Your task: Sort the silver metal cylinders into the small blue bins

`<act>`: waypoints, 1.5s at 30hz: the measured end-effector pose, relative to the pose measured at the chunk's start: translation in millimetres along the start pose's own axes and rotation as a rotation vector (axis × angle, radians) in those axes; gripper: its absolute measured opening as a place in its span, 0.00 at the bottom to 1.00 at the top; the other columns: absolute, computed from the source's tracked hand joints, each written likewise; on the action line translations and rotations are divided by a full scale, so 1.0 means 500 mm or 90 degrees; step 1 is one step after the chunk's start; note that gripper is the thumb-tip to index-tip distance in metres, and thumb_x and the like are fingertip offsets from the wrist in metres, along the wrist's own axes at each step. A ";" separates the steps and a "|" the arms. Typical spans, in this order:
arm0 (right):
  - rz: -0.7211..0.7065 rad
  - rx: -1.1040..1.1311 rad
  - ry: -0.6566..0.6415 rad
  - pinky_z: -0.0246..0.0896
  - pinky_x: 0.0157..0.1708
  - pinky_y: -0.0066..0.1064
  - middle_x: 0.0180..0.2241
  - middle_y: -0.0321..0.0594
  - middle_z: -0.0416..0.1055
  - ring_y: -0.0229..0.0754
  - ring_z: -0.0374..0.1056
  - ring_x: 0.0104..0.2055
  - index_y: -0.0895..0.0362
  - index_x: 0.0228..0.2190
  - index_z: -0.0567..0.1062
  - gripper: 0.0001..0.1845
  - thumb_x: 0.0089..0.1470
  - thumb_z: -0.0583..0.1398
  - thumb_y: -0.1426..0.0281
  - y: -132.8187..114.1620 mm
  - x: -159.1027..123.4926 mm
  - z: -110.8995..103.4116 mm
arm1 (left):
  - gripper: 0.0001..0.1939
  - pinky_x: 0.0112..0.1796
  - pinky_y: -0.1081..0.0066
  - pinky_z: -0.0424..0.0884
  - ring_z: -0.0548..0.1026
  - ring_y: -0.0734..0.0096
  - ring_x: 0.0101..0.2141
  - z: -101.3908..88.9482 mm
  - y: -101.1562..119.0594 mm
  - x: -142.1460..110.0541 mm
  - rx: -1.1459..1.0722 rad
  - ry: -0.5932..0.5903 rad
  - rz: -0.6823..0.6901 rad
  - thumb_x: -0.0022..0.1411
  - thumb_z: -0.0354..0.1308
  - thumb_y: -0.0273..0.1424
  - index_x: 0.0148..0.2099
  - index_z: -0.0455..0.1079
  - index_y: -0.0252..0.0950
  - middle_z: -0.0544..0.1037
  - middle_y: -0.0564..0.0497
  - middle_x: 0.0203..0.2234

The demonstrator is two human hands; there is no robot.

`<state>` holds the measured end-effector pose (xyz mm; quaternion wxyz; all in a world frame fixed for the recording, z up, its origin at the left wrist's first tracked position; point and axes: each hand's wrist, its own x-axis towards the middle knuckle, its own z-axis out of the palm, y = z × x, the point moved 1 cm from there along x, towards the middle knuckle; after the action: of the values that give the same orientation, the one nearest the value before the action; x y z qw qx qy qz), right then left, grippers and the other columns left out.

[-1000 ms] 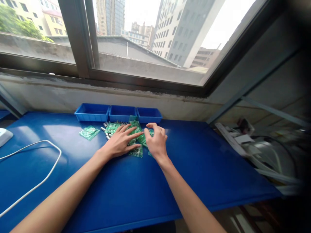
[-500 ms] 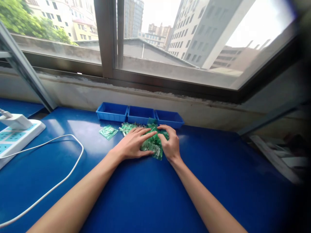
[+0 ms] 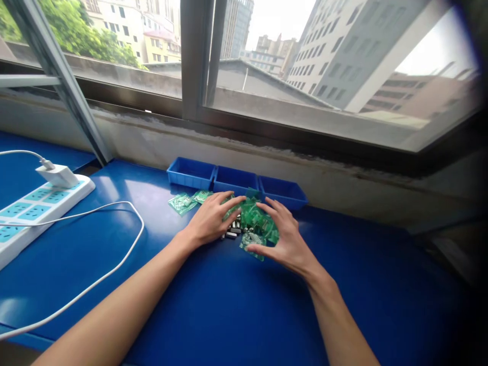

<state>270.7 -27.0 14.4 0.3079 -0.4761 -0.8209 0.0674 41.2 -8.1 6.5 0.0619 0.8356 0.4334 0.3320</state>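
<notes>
Two forearms (image 3: 147, 292) stretch over the near part of a blue desk (image 3: 229, 305); at their left runs a white cable (image 3: 118, 203), with a power strip (image 3: 41, 213) and plug-in charger (image 3: 59, 175) fuller in view than half a second ago. Further in, the right hand (image 3: 284, 234) curves about the right and near sides of a heap of green boards (image 3: 253, 216), its thumb wide of its fingers, grasping nothing that shows. The left hand (image 3: 211, 218) lies palm down at the heap's left side, fingers slightly spread; whether anything is trapped beneath them cannot be told. Half a second ago the right thumb and fingers stood closer together; now that hand has widened, and small metal parts (image 3: 233, 231) show between the left hand and the heap. That seems to make the two kinds of piece easier to tell apart, though they lie side by side. Beyond the left hand, to its left, rests a flat green packet (image 3: 182, 203). Behind everything, three blue trays (image 3: 234, 188) stand in a row beneath the window frame (image 3: 196, 61).
</notes>
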 end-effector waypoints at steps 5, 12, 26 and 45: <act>0.015 -0.053 -0.079 0.48 0.60 0.59 0.64 0.47 0.57 0.63 0.53 0.65 0.41 0.61 0.63 0.50 0.38 0.69 0.45 0.018 -0.010 0.031 | 0.23 0.61 0.54 0.59 0.64 0.57 0.60 -0.017 -0.003 -0.001 0.022 -0.045 -0.010 0.72 0.44 0.42 0.64 0.64 0.43 0.68 0.45 0.60; 0.039 0.028 0.053 0.62 0.47 0.41 0.42 0.43 0.72 0.49 0.69 0.46 0.52 0.43 0.73 0.16 0.53 0.63 0.60 0.024 0.013 0.038 | 0.24 0.59 0.55 0.60 0.66 0.57 0.58 0.000 0.003 -0.006 0.035 -0.076 0.011 0.72 0.42 0.43 0.62 0.67 0.41 0.72 0.46 0.56; -0.027 -0.054 0.126 0.57 0.52 0.47 0.49 0.47 0.68 0.53 0.64 0.52 0.52 0.46 0.74 0.19 0.56 0.62 0.57 -0.036 0.092 0.067 | 0.23 0.59 0.61 0.61 0.66 0.61 0.57 -0.005 -0.012 -0.009 -0.096 0.091 -0.030 0.73 0.41 0.37 0.62 0.64 0.34 0.71 0.42 0.55; 0.136 0.081 0.200 0.61 0.53 0.43 0.43 0.43 0.75 0.49 0.68 0.48 0.54 0.39 0.77 0.09 0.57 0.59 0.68 -0.022 0.048 0.074 | 0.10 0.49 0.58 0.69 0.74 0.58 0.46 0.009 -0.036 -0.013 -0.110 0.124 -0.038 0.62 0.58 0.29 0.46 0.74 0.39 0.79 0.47 0.40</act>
<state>232.9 -6.4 0.1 0.4527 -0.5446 -0.7019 0.0762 28.9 -1.0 -7.0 0.1012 0.7777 0.4322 0.4452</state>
